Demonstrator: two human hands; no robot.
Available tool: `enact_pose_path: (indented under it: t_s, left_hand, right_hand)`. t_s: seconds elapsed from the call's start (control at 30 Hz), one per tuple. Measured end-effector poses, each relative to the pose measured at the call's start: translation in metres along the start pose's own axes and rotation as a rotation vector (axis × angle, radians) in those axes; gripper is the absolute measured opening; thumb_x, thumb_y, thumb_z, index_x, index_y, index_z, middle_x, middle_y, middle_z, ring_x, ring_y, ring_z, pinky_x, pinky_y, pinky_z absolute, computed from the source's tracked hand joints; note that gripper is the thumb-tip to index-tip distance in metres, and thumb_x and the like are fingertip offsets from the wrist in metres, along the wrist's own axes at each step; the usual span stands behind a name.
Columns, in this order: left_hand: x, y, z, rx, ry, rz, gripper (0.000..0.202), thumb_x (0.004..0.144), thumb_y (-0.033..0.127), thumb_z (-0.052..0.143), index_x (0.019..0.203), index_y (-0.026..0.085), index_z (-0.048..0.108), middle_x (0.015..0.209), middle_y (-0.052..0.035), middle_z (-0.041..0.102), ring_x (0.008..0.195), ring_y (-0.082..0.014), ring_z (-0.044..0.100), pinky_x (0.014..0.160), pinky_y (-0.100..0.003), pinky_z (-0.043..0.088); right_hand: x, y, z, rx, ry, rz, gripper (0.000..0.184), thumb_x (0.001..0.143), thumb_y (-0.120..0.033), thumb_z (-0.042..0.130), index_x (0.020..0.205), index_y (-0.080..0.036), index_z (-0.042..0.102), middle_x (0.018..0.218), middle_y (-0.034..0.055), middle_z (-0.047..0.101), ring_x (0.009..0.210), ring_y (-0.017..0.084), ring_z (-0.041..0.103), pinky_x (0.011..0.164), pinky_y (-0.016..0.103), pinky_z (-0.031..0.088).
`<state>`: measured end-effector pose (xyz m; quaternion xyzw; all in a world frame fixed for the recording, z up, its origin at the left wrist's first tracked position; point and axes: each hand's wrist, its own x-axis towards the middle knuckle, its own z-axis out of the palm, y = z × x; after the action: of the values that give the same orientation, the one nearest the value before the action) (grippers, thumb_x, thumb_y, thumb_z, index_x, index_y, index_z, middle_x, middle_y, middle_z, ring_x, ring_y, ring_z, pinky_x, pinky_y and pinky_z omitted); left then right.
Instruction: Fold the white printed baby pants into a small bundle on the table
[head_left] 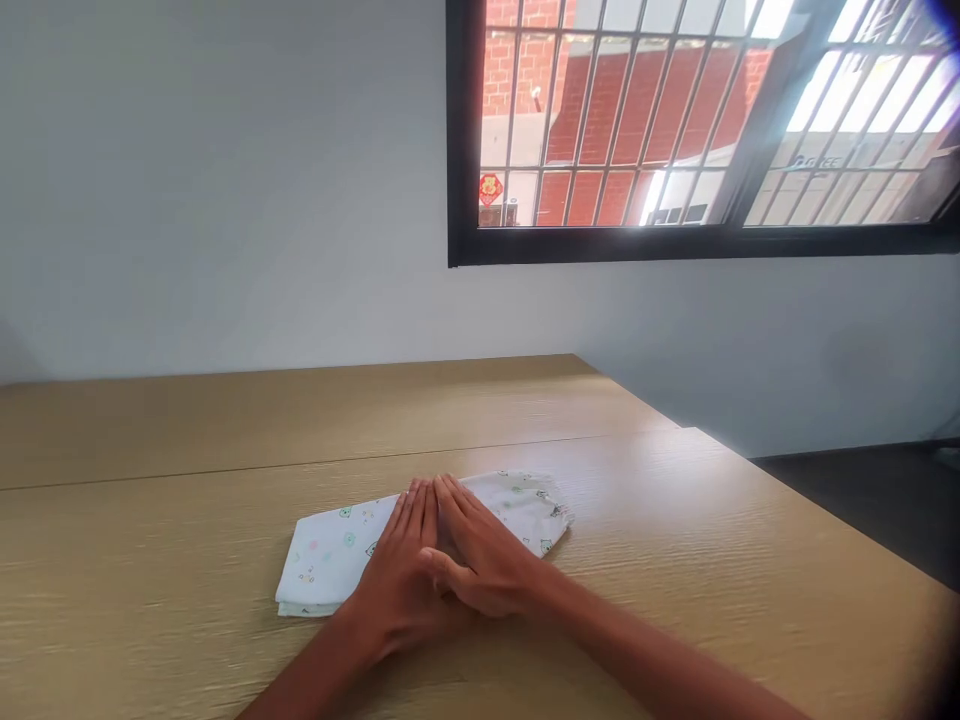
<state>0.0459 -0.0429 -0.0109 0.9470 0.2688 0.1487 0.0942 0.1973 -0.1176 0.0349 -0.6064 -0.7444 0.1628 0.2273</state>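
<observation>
A folded white cloth (330,555) with small coloured prints lies flat on the light wooden table (135,590), in front of me and left of the middle. My left hand (397,580) rests palm down on the cloth's near part, fingers straight and pointing up and to the right. My right hand (480,550) lies flat on the cloth too, its fingertips against those of my left hand and its thumb over the left hand's edge. Neither hand grips the cloth. The middle of the cloth is hidden under my hands.
A seam runs across the wooden table (600,435) behind the cloth. The table's far edge meets a pale wall, and its right edge drops to a dark floor (862,500). High on the wall, a barred black-framed window (675,130) shows a red brick building.
</observation>
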Motion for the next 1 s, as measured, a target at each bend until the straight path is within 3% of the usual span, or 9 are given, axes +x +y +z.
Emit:
enact_pose_path:
  t_s: [0.17, 0.27, 0.37, 0.67, 1.0]
  left_hand:
    - [0.004, -0.002, 0.011, 0.085, -0.119, -0.039, 0.110, 0.082, 0.075, 0.049, 0.155, -0.001, 0.018, 0.161, -0.0221, 0.012, 0.150, -0.0388, 0.010, 0.124, -0.054, 0.016]
    - [0.007, -0.005, 0.010, 0.092, -0.129, -0.040, 0.101, 0.086, 0.071, 0.047, 0.157, 0.005, 0.017, 0.162, -0.0183, 0.009, 0.150, -0.0370, 0.005, 0.124, -0.053, 0.011]
    - [0.007, -0.004, 0.011, 0.101, -0.120, -0.058, 0.109, 0.082, 0.076, 0.049, 0.158, 0.008, 0.012, 0.163, -0.0174, 0.004, 0.149, -0.0407, 0.000, 0.123, -0.057, 0.005]
    - [0.003, 0.001, 0.012, 0.087, -0.087, -0.110, 0.127, 0.069, 0.095, 0.041, 0.158, 0.011, 0.006, 0.163, -0.0180, 0.002, 0.149, -0.0432, -0.006, 0.120, -0.062, -0.003]
    - [0.003, 0.004, 0.010, 0.077, -0.109, -0.068, 0.126, 0.070, 0.098, 0.036, 0.158, 0.012, 0.006, 0.163, -0.0169, 0.008, 0.148, -0.0453, -0.004, 0.119, -0.064, -0.003]
  right_hand:
    - [0.006, 0.005, 0.019, -0.055, -0.069, 0.076, 0.098, 0.091, -0.070, 0.045, 0.157, -0.004, 0.015, 0.163, 0.0184, 0.012, 0.152, 0.032, 0.006, 0.125, 0.048, 0.012]
    - [0.014, -0.003, 0.026, -0.066, -0.058, 0.146, 0.102, 0.090, -0.077, 0.039, 0.158, -0.006, 0.013, 0.164, 0.0169, 0.008, 0.152, 0.032, 0.001, 0.125, 0.049, 0.007]
    - [0.022, -0.010, 0.030, -0.065, -0.035, 0.197, 0.101, 0.091, -0.080, 0.029, 0.157, -0.006, 0.016, 0.163, 0.0176, 0.010, 0.152, 0.034, -0.003, 0.124, 0.050, 0.004]
    - [0.025, -0.003, 0.037, -0.072, -0.018, 0.205, 0.096, 0.092, -0.080, 0.021, 0.158, -0.011, 0.016, 0.164, 0.0132, 0.012, 0.152, 0.030, -0.001, 0.124, 0.047, 0.003]
    - [0.026, -0.004, 0.039, -0.070, -0.009, 0.184, 0.089, 0.095, -0.076, 0.018, 0.158, -0.012, 0.017, 0.164, 0.0123, 0.014, 0.153, 0.028, 0.001, 0.124, 0.045, 0.004]
